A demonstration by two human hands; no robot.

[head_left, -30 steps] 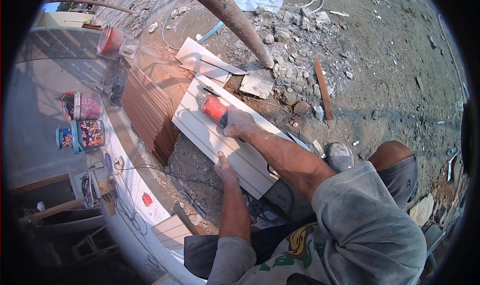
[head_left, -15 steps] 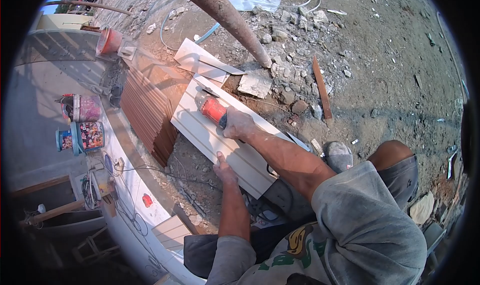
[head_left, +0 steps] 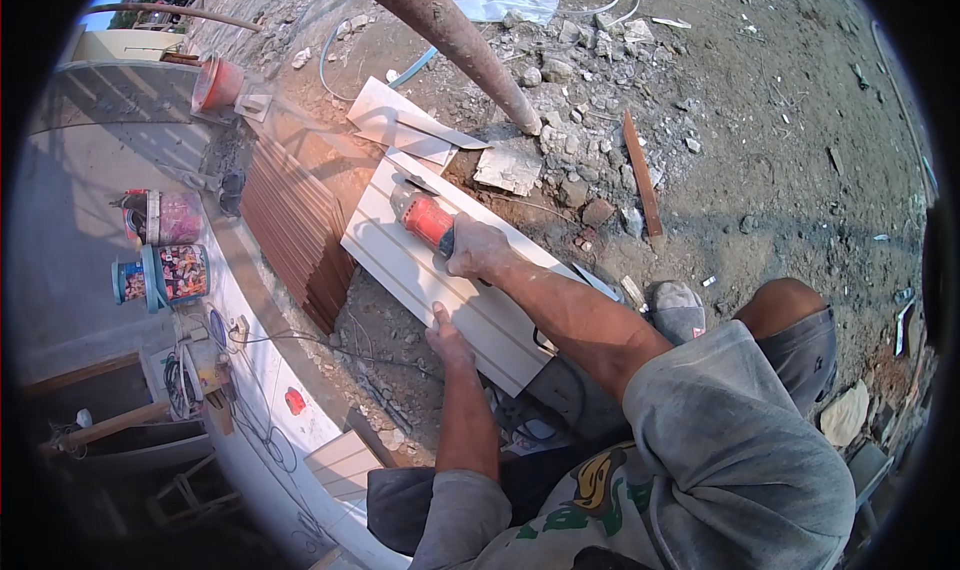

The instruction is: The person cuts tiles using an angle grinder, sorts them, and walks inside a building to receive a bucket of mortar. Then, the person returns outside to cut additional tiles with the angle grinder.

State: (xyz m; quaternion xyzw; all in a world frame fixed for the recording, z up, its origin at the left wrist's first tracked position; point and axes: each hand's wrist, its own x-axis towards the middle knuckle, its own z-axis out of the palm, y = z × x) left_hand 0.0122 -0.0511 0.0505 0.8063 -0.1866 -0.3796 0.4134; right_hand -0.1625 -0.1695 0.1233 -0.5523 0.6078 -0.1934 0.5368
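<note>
Head view: right hand (head_left: 477,247) extends forward, fingers clamping grinder (head_left: 428,219); left hand (head_left: 450,343) rests thumb atop tile (head_left: 450,295), fingers unclear.

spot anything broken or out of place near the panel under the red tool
Yes, the pale pieces past the far end of the striped panel lie askew and overlapping, one tapering to a point, so they look cut or broken. Beside them, a ragged-edged slab lies near rubble and also looks broken.
</note>
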